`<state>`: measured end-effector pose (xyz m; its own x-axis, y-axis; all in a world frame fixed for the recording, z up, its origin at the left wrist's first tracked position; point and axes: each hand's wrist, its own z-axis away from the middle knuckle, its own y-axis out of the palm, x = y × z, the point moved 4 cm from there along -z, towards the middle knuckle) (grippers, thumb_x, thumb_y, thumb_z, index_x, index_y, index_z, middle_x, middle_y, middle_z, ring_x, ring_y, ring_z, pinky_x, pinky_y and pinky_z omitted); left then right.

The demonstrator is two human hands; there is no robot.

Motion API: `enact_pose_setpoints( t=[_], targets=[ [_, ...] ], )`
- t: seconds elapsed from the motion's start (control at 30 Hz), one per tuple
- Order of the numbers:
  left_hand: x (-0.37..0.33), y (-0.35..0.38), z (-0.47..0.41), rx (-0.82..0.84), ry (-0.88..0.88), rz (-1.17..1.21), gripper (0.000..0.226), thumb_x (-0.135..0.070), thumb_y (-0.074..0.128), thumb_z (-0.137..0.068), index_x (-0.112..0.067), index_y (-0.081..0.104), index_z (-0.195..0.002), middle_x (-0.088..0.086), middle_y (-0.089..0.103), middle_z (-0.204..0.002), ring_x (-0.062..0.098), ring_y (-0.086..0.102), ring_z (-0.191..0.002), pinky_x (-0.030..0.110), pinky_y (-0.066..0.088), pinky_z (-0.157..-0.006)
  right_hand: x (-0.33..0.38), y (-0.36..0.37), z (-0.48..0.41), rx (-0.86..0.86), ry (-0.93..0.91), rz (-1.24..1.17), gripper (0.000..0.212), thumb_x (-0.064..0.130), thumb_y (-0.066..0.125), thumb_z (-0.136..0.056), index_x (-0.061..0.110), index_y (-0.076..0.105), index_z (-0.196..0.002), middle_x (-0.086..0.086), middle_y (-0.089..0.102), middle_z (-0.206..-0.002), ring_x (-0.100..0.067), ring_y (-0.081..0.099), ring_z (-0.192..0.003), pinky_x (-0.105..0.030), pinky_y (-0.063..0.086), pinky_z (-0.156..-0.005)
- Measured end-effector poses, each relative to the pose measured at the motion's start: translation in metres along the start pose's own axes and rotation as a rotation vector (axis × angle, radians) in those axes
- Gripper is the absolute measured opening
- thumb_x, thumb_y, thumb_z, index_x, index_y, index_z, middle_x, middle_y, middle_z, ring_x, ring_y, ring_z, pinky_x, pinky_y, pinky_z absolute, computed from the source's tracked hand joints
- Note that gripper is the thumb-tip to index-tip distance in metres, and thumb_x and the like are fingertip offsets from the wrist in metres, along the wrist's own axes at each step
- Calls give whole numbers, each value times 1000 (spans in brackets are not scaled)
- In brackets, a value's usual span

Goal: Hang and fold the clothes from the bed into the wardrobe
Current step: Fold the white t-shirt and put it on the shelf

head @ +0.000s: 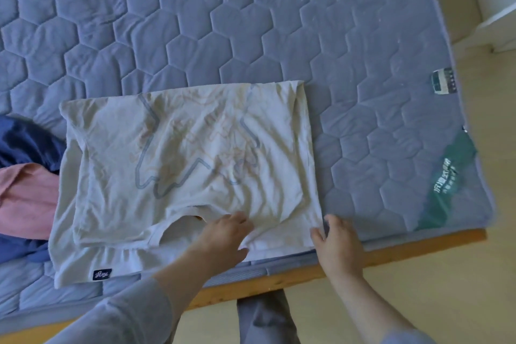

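Note:
A white T-shirt [178, 165] with a faint blue and orange print lies flat on the bed, its neck opening toward me and one side folded over. My left hand [223, 234] rests palm down on the shirt beside the collar, fingers spread. At the shirt's near right corner, my right hand [336, 240] has its fingertips touching the edge of the fabric. A dark blue garment [25, 145] and a pink garment [25, 198] lie bunched at the shirt's left side.
The blue quilted mattress cover [251, 22] spreads far beyond the shirt. A wooden bed frame edge [405, 248] runs along the near side. Pale wood floor [474, 288] lies to the right, with white furniture [502, 8] at the top right corner.

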<state>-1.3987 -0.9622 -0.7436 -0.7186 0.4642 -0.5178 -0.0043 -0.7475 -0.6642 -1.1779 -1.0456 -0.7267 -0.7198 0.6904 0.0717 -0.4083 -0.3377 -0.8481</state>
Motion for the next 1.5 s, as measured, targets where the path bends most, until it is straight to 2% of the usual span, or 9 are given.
enact_pose_setpoints(
  t=[0.2,0.43,0.7,0.87,1.03,1.13,1.27,1.37,1.5],
  targets=[
    [-15,1,-26,4,2,-3,31,-30,53,-91,-21,56,-121,-4,51,-108,17,53,-98,22,35,-76,-5,10,-11,55,-6,-7,14,39,56,-94,26,61,-90,8,62,-90,-14,60,-83,-26,36,-62],
    [-27,-10,-47,18,12,-2,29,-33,53,-93,-23,55,-120,-6,52,-107,15,55,-95,25,42,-81,-31,2,-15,33,-54,-170,13,23,61,-89,16,56,-79,3,58,-74,-16,52,-65,-26,32,-56],
    [-35,-4,-60,158,53,10,31,-30,52,-91,-23,55,-121,-7,55,-114,15,57,-102,28,45,-88,-36,10,-28,212,140,-190,14,29,56,-92,16,58,-92,1,63,-86,-19,60,-79,-28,43,-64],
    [-34,-16,-66,43,-7,138,16,-24,54,-92,-20,60,-106,-7,55,-96,15,59,-83,26,48,-75,-14,9,-39,198,88,-233,21,34,53,-93,17,45,-83,5,50,-76,-19,50,-72,-29,34,-59],
    [-24,-64,-100,-117,9,107,26,-17,57,-91,-12,62,-116,5,58,-108,24,59,-97,34,47,-81,-14,7,-48,199,186,-232,31,21,44,-97,23,36,-67,7,40,-63,-11,39,-57,-26,28,-50],
    [-13,-99,-130,-171,-9,37,40,-19,60,-90,-10,55,-130,9,52,-125,27,52,-113,36,43,-94,-5,-3,-52,126,247,-341,12,24,47,-96,19,57,-100,4,61,-85,-15,58,-76,-27,39,-58],
    [-2,-145,-170,-267,-78,-36,50,-20,62,-90,-12,47,-137,9,45,-132,29,45,-121,38,40,-98,23,-12,-56,99,207,-577,46,40,54,-94,16,51,-132,1,61,-124,-17,59,-108,-32,49,-87],
    [-1,-170,-197,-264,-95,-104,57,-22,62,-91,-15,38,-142,6,40,-137,29,38,-128,41,40,-102,42,-13,-62,124,186,-577,56,47,63,-85,14,50,-128,4,58,-115,-21,57,-109,-35,48,-89],
    [-5,-186,-228,-232,-116,-120,58,-26,63,-91,-17,37,-142,6,42,-139,31,37,-130,43,36,-105,46,-9,-69,167,240,-549,39,38,68,-84,10,54,-108,4,55,-93,-22,60,-90,-27,42,-71]
  ],
)
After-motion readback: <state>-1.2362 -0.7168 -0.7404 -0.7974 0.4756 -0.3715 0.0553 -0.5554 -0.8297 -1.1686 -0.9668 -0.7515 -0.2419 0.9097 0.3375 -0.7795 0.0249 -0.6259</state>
